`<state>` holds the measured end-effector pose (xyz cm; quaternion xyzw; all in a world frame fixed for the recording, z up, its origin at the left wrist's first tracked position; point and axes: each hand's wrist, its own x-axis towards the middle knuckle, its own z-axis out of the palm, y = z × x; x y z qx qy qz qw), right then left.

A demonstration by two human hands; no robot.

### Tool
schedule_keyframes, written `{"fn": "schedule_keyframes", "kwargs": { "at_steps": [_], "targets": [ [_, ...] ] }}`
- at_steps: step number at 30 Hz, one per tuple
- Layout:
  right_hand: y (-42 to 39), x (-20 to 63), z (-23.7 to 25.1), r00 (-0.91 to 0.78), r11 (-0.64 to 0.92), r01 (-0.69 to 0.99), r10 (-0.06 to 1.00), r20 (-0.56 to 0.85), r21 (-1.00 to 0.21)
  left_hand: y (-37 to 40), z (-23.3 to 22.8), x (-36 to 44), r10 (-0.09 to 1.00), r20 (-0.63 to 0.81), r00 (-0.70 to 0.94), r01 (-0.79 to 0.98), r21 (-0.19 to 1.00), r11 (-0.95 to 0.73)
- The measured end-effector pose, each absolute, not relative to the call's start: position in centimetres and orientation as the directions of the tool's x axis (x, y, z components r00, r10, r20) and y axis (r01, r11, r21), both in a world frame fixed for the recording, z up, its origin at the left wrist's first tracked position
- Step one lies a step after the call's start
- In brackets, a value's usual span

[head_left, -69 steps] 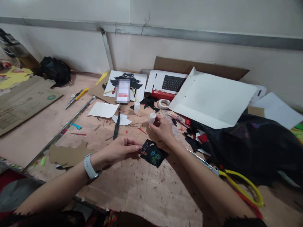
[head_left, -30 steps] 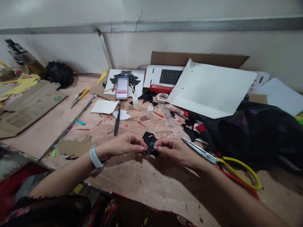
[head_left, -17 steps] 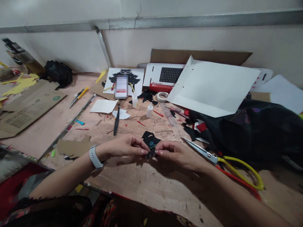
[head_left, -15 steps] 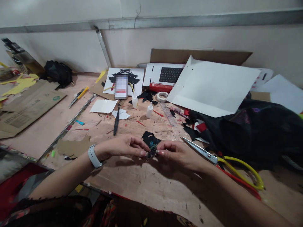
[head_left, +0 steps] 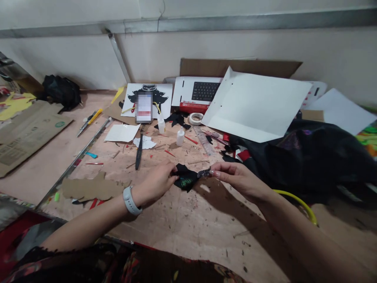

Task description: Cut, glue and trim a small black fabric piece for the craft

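A small piece of black fabric with a shiny blue-green pattern stretches between my two hands, just over the worktable. My left hand, below a pale wristwatch, pinches its left edge. At the other end, my right hand pinches the glittery, dark narrow end of the piece between thumb and fingertips. Whether that glittery end is part of the fabric or attached to it, I cannot tell. Under my right forearm lie the scissors, with only a yellow handle showing.
Beyond my hands stand two small white bottles, a roll of tape and a clear ruler. A white sheet leans on a keyboard box. Black fabric is heaped at right; a yellow cutter and cardboard lie left.
My hands have moved apart, drawing the black fabric out sideways and turning it. The right hand went right and slightly up, its forearm now covering most of the scissors. The view has shifted slightly.
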<state>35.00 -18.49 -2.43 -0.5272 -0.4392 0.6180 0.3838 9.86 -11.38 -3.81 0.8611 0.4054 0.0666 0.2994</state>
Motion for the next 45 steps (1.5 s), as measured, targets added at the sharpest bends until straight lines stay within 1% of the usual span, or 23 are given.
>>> {"fn": "schedule_keyframes", "kwargs": {
  "at_steps": [2,4,6,8,11,12,14,17,19,21,22,24,27,29,33,35,38,40,43,45],
  "targets": [
    [-18.4,35.0,-2.9,-0.139,-0.319,-0.007,0.939,-0.315,-0.948,-11.1,-3.9,9.8,0.75,-0.087,0.656,0.605,0.655,-0.453],
    [-18.3,35.1,-3.4,-0.126,-0.322,0.004,0.939,-0.32,-0.947,-10.8,-4.0,9.7,0.756,-0.091,0.648,0.53,0.767,-0.361],
    [-18.2,35.2,-3.9,-0.123,-0.325,0.007,0.938,-0.324,-0.946,-10.6,-4.2,9.7,0.762,-0.137,0.632,0.448,0.868,-0.216],
    [-18.1,35.3,-4.2,-0.135,-0.329,-0.003,0.936,-0.326,-0.944,-10.5,-4.5,9.9,0.766,-0.191,0.614,0.355,0.933,-0.051],
    [-18.0,35.2,-4.6,-0.166,-0.338,-0.035,0.93,-0.328,-0.94,-10.4,-5.1,10.4,0.758,-0.282,0.588,0.234,0.957,0.174],
    [-17.9,35.1,-4.6,-0.177,-0.345,-0.045,0.926,-0.333,-0.937,-10.4,-5.2,10.7,0.754,-0.311,0.578,0.211,0.95,0.229],
    [-17.9,35.1,-4.7,-0.196,-0.364,-0.057,0.917,-0.347,-0.93,-10.3,-5.3,11.2,0.758,-0.341,0.557,0.188,0.94,0.285],
    [-17.8,35.1,-4.6,-0.196,-0.38,-0.072,0.912,-0.361,-0.922,-10.3,-5.1,11.7,0.783,-0.314,0.537,0.161,0.949,0.271],
    [-17.8,35.3,-4.5,-0.161,-0.35,-0.104,0.929,-0.332,-0.931,-10.2,-4.7,11.7,0.795,-0.25,0.553,0.152,0.968,0.199],
    [-17.7,35.4,-4.3,-0.115,-0.298,-0.179,0.953,-0.281,-0.938,-10.1,-4.2,11.6,0.779,-0.203,0.593,0.157,0.978,0.135],
    [-17.6,35.4,-4.2,-0.093,-0.272,-0.226,0.962,-0.257,-0.935,-10.1,-4.0,11.5,0.763,-0.207,0.613,0.162,0.977,0.135],
    [-17.4,35.3,-4.0,-0.063,-0.241,-0.302,0.971,-0.233,-0.922,-10.0,-3.6,11.5,0.737,-0.261,0.623,0.172,0.965,0.196],
    [-17.4,35.1,-3.7,-0.066,-0.256,-0.336,0.966,-0.249,-0.906,-9.8,-3.0,11.8,0.725,-0.333,0.603,0.169,0.941,0.292],
    [-17.5,34.9,-3.5,-0.09,-0.28,-0.357,0.96,-0.265,-0.891,-9.6,-2.6,12.1,0.719,-0.33,0.612,0.186,0.943,0.275],
    [-17.6,34.8,-3.5,-0.091,-0.311,-0.428,0.949,-0.302,-0.849,-9.3,-2.0,12.4,0.682,-0.289,0.672,0.239,0.956,0.169],
    [-17.5,35.0,-3.8,-0.09,-0.325,-0.464,0.943,-0.321,-0.824,-9.2,-2.0,12.5,0.674,-0.294,0.678,0.227,0.956,0.188],
    [-17.3,35.1,-4.1,-0.102,-0.328,-0.519,0.941,-0.324,-0.789,-9.3,-2.0,12.7,0.691,-0.307,0.654,0.182,0.951,0.25],
    [-17.3,35.0,-3.9,-0.097,-0.319,-0.543,0.943,-0.32,-0.777,-9.4,-2.1,12.8,0.699,-0.295,0.651,0.158,0.954,0.255],
    [-17.5,34.6,-3.3,-0.09,-0.299,-0.573,0.948,-0.304,-0.763,-9.6,-2.3,13.0,0.673,-0.28,0.684,0.144,0.957,0.252],
    [-17.7,34.2,-3.0,-0.12,-0.299,-0.56,0.952,-0.282,-0.772,-9.7,-2.4,13.1,0.652,-0.283,0.704,0.145,0.955,0.258]
  ]
}}
